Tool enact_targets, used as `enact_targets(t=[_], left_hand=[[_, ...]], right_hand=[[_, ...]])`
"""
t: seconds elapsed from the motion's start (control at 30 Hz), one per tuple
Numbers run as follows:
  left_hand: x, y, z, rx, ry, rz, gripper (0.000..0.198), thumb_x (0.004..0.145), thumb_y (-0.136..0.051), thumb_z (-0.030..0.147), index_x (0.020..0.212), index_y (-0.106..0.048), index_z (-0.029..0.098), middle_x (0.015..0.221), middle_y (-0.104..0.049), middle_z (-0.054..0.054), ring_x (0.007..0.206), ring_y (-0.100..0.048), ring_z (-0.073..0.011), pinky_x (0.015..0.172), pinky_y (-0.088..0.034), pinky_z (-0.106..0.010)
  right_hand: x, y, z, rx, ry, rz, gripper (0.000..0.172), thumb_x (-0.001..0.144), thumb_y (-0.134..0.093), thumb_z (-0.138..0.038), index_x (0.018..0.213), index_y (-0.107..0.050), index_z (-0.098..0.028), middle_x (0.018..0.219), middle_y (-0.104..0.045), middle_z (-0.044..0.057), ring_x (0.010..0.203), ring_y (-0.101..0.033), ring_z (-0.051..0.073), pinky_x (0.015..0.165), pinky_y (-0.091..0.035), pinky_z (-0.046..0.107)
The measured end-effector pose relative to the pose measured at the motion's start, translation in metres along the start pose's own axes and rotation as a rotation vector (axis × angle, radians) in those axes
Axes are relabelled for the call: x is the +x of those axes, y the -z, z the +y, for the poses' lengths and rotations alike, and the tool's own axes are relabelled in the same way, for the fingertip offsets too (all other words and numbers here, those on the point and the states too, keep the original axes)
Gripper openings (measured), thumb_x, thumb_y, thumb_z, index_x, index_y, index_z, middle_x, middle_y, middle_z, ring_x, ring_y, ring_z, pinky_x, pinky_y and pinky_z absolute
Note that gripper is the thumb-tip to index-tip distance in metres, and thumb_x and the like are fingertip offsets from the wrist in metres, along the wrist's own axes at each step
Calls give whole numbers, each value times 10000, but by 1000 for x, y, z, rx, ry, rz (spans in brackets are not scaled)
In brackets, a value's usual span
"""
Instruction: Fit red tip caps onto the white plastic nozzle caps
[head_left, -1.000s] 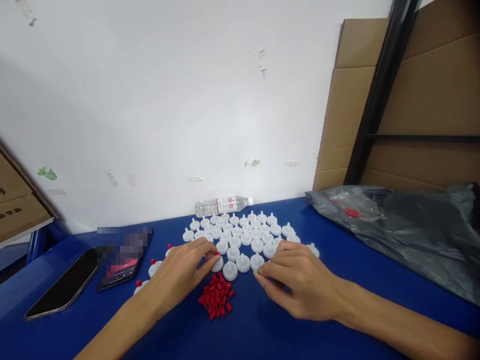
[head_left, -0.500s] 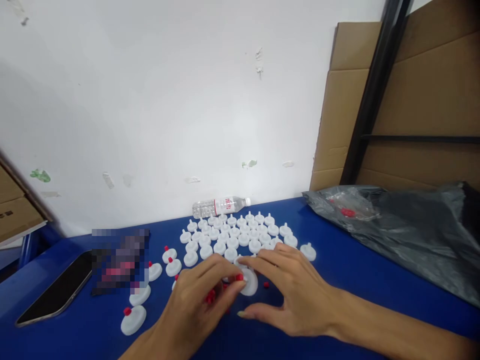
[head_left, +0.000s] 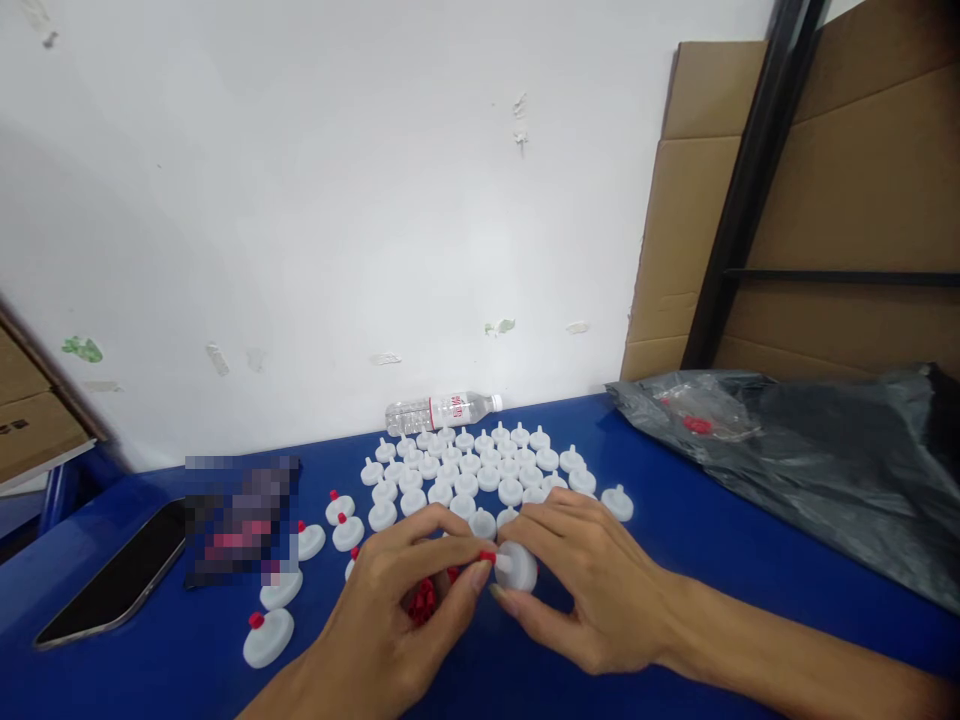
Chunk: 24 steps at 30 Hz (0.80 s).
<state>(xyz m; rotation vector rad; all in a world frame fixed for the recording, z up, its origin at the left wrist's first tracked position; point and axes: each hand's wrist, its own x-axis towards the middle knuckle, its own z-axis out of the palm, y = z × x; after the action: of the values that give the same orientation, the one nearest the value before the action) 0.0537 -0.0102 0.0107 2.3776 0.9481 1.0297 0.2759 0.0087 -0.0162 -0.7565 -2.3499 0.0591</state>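
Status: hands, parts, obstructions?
Left hand: pinching red cap at white piece. Right hand: holding white piece. Nearby: red cap pile, partly hidden by left hand.

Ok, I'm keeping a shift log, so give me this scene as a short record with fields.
Left grip: pinching a red cap at a white piece's spout tip
Right grip: holding that white piece, spout toward the left
Cap pile: red, partly hidden by the left hand
Behind: uncapped pieces, clear bottle on its side
Left: red-capped pieces, dark phone
Right: gray plastic bag
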Motion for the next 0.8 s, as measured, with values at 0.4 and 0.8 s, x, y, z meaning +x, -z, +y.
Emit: enact_targets(t=[0.4, 0.8], left_hand=[[-16, -2, -7, 361, -155, -206, 354, 1096, -244, 296, 931, -551, 236, 863, -639, -20, 631, -563, -173, 591, -436, -308], [-13, -7, -5, 603, -181, -351, 371, 1055, -218, 175, 883, -544, 212, 869, -660, -69, 646, -598, -200, 539, -413, -302]], right_hand=[[2, -1, -1, -351, 232, -193, 399, 1049, -370, -478, 906, -577, -169, 800, -602, 31, 672, -473, 193, 701, -285, 385], [5, -6, -11, -371, 165, -279, 318, 1036, -463, -450, 961, -584, -166, 906, -630, 57, 776, -524, 231, 737, -326, 427]])
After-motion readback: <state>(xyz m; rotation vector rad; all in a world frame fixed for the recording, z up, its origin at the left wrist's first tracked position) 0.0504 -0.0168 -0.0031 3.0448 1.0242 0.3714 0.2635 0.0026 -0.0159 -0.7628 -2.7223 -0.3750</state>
